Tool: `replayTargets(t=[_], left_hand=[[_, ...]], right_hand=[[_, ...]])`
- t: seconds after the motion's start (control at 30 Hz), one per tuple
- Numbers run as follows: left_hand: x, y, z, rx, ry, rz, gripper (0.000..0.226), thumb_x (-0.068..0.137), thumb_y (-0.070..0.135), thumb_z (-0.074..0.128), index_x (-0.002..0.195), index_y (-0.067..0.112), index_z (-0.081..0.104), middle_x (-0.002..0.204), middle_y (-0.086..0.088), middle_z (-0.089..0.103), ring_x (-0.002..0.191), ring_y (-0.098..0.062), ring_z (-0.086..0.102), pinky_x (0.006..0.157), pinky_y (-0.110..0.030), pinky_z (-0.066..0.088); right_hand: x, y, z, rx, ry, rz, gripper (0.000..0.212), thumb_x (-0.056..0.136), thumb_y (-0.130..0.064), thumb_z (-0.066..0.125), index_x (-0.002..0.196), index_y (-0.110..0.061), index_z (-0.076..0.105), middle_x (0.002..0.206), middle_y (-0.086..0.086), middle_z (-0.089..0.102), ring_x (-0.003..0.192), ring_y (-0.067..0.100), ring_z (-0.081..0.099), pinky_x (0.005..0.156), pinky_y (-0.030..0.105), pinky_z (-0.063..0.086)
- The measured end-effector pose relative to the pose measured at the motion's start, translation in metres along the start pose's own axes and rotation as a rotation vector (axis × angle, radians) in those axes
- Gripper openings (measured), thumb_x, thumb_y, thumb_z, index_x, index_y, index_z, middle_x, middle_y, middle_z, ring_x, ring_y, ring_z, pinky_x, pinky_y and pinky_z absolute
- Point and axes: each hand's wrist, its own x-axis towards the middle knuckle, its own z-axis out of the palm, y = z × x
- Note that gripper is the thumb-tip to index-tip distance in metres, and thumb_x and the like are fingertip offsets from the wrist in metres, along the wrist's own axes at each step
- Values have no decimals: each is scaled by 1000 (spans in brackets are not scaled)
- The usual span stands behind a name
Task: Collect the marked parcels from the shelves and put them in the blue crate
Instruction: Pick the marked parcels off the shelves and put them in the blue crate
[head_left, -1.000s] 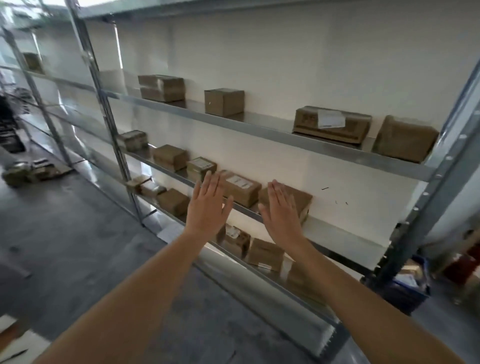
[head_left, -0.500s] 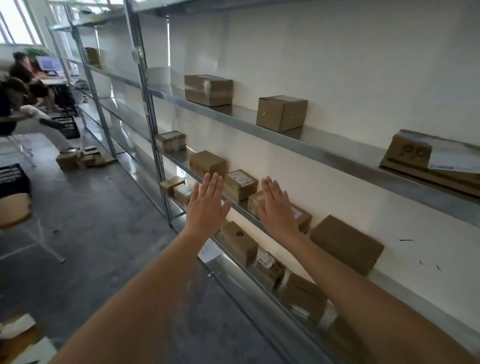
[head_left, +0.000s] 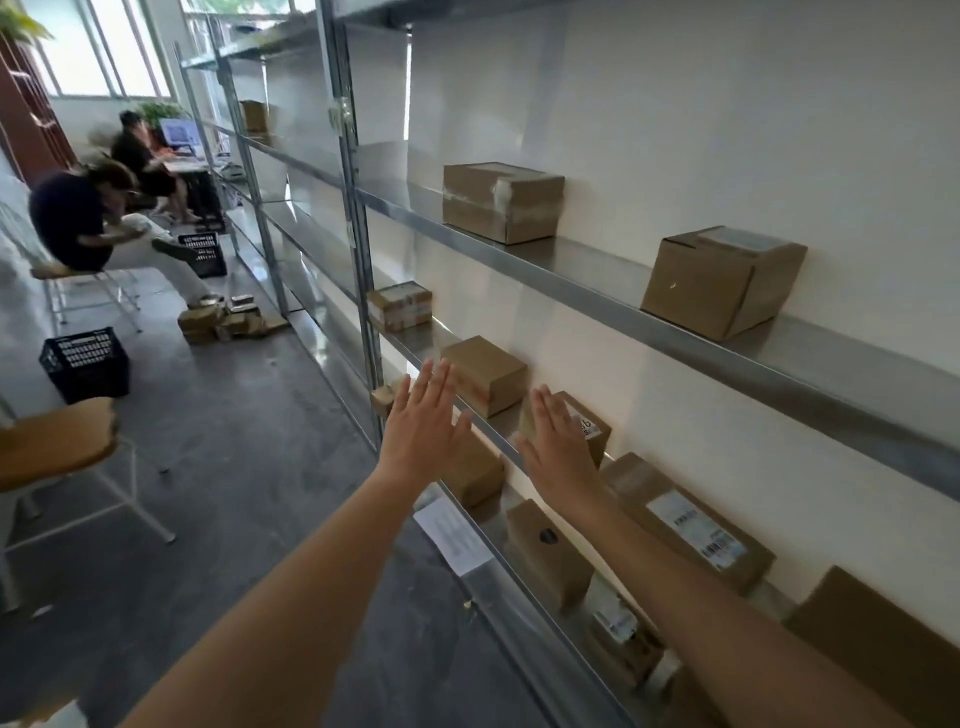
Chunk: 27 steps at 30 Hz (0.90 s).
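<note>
Reaching out, you have your left hand and right hand both spread flat with nothing in them, in front of the middle shelf. Small cardboard parcels sit along that shelf; one with a white label lies just behind your right hand. They look light and stiff, with smooth taped faces that may slip. Take one by opposite side walls, palms squeezing the short ends, not by the tape. No blue crate is in view.
</note>
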Motion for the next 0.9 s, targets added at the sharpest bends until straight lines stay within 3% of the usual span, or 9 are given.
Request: replayTargets(t=[0.27,0.5,0.63,0.9], left_hand=[[84,-69,36,-14,-36,70,84,83,57,-14,153,13,-3,162,-3,-4,148,-20,-12,121,-41,-4],[173,-93,89,-42,-40,159,77,90,57,-3,154,13,1,162,-3,-2,148,-19,-10,121,-38,-5],[228,-104,123,-42,-80,181,66,100,48,15,154,13,-2,162,-3,-4,148,-19,-11,119,-37,-9],[325,-143,183,-45,-190,261,64,102,45,22,153,15,-6,161,-2,-7,147,-19,-12,120,-38,-7]], right_hand=[[90,-8,47,65,-19,132,68,100,-52,25,156,-21,3,164,-2,-1,151,20,0,122,46,11],[170,12,83,114,-3,168,65,103,-43,29,156,-18,1,164,0,-3,150,17,-4,120,38,0],[226,39,113,131,-23,211,66,102,-43,31,155,-17,2,164,2,1,150,18,-1,121,37,1],[297,64,177,134,-109,366,90,90,-68,37,156,-21,0,164,0,-1,151,21,-1,121,39,3]])
